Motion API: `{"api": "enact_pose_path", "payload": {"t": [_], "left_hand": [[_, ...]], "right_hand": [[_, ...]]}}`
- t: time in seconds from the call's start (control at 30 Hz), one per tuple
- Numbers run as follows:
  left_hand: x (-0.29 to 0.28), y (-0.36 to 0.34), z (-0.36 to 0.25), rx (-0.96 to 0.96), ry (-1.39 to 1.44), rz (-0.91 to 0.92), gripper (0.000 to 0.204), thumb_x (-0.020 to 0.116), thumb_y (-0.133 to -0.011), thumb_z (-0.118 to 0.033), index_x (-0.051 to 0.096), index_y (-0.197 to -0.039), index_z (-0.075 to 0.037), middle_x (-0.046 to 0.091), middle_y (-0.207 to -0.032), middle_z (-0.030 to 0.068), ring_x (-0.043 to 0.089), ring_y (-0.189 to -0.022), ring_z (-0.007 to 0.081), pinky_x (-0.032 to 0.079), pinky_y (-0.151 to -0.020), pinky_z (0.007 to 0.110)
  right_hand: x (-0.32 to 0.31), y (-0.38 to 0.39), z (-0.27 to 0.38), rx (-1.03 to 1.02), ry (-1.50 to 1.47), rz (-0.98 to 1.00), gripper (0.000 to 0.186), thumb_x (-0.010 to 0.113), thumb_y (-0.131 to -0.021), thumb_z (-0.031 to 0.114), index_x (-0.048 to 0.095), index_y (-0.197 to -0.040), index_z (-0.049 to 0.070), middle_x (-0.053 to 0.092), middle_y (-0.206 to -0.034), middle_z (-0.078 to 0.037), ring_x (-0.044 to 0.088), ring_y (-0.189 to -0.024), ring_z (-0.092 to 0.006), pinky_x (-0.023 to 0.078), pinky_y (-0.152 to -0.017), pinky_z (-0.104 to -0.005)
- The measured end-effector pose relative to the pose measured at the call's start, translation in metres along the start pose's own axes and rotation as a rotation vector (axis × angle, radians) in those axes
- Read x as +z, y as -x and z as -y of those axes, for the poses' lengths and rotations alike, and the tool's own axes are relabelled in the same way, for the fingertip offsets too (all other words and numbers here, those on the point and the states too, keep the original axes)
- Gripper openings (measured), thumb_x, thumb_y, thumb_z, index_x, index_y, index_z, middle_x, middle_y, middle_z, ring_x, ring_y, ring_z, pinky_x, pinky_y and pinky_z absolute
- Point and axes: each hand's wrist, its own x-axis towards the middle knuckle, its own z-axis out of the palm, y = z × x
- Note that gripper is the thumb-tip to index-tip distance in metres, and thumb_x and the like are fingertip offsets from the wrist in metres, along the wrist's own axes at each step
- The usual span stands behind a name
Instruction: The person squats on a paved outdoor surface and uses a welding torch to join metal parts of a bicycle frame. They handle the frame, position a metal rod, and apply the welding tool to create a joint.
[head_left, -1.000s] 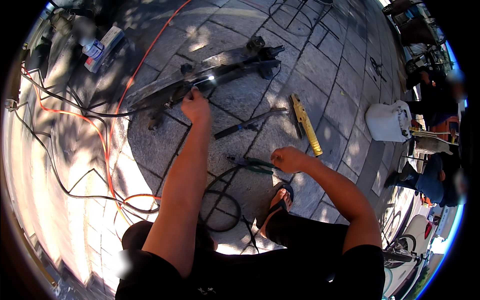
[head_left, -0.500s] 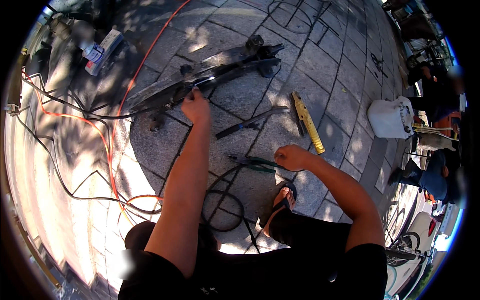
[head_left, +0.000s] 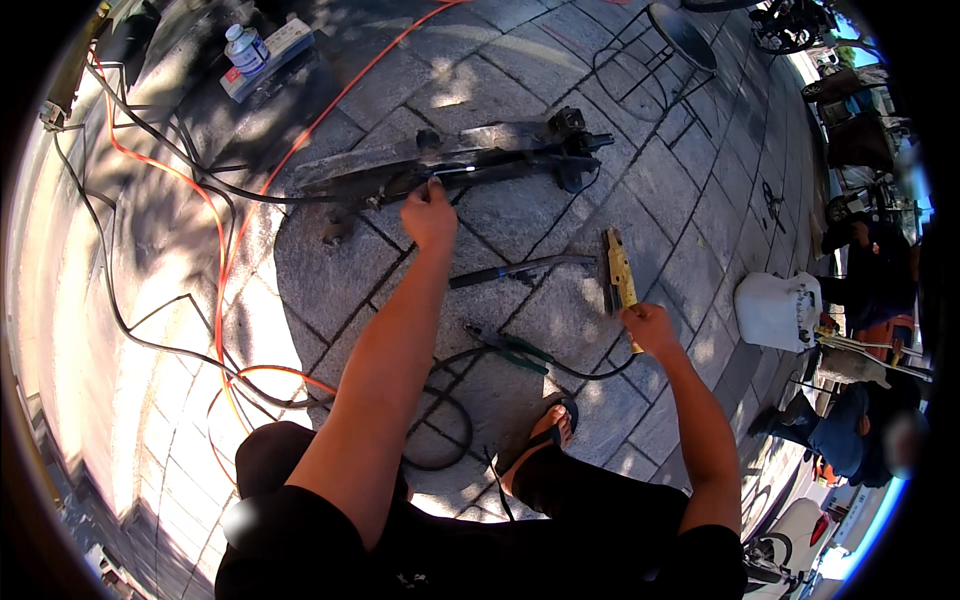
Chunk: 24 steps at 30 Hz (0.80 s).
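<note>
My left hand [head_left: 430,210] is closed, fingertips pinched at the near edge of a long, dark metal assembly [head_left: 520,135]; what they hold is too small to make out. My right hand [head_left: 648,325] is closed on the lower part of a yellow tool [head_left: 619,262] with a dark strip alongside it. Between my hands lies a long, dark tool with blue on it [head_left: 490,275]. Green-handled pliers [head_left: 520,355] lie nearer me, beside a looped black cable [head_left: 465,420].
Orange hose [head_left: 310,130] and black cables cross the paving at left, near a bottle [head_left: 243,50] on a pale block. A black stool [head_left: 680,40] lies at the back. At right are a white container [head_left: 770,310], two people [head_left: 865,260] [head_left: 840,440] and parked two-wheelers [head_left: 785,25].
My right hand has moved rightward from above the pliers and taken hold of the yellow tool. My left hand stays at the metal assembly. The view has shifted, showing more at the back.
</note>
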Motion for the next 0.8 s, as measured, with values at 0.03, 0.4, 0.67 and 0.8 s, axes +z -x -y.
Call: {"api": "enact_pose_path", "payload": {"t": [0.03, 0.4, 0.67, 0.8], "left_hand": [[0.001, 0.001, -0.001, -0.011, 0.017, 0.002, 0.04, 0.07, -0.102, -0.029, 0.073, -0.109, 0.01, 0.073, -0.082, 0.0108, 0.065, -0.058, 0.0153, 0.054, -0.055, 0.032], [-0.004, 0.006, -0.013, -0.006, 0.019, 0.003, 0.04, 0.07, -0.102, -0.03, 0.073, -0.109, 0.01, 0.073, -0.08, 0.0104, 0.064, -0.06, 0.0155, 0.052, -0.057, 0.033], [-0.005, 0.011, -0.024, -0.081, -0.093, 0.011, 0.042, 0.069, -0.1, -0.035, 0.076, -0.109, 0.006, 0.078, -0.094, 0.0196, 0.076, -0.086, 0.0322, 0.056, -0.08, 0.043], [-0.005, 0.005, -0.013, -0.008, -0.075, -0.038, 0.041, 0.071, -0.101, -0.033, 0.075, -0.108, 0.008, 0.074, -0.079, 0.0124, 0.07, -0.065, 0.0178, 0.055, -0.061, 0.036]], "right_hand": [[-0.001, -0.006, -0.018, -0.035, 0.03, -0.122, 0.032, 0.07, -0.093, 0.03, 0.076, -0.108, 0.002, 0.077, -0.099, -0.019, 0.074, -0.091, -0.0392, 0.058, -0.082, -0.0441], [0.009, -0.015, -0.03, 0.082, 0.156, 0.019, 0.068, 0.072, -0.094, 0.034, 0.051, -0.149, 0.002, 0.064, -0.139, -0.027, 0.066, -0.123, -0.0414, 0.053, -0.102, -0.0453], [0.02, -0.042, -0.018, 0.075, 0.224, -0.079, 0.066, 0.077, -0.09, 0.035, 0.054, -0.141, 0.0, 0.068, -0.125, -0.03, 0.067, -0.118, -0.045, 0.054, -0.097, -0.0505], [0.029, -0.057, -0.032, 0.004, 0.284, -0.067, 0.059, 0.076, -0.089, 0.033, 0.057, -0.133, -0.002, 0.071, -0.117, -0.03, 0.069, -0.11, -0.0462, 0.054, -0.094, -0.0522]]}}
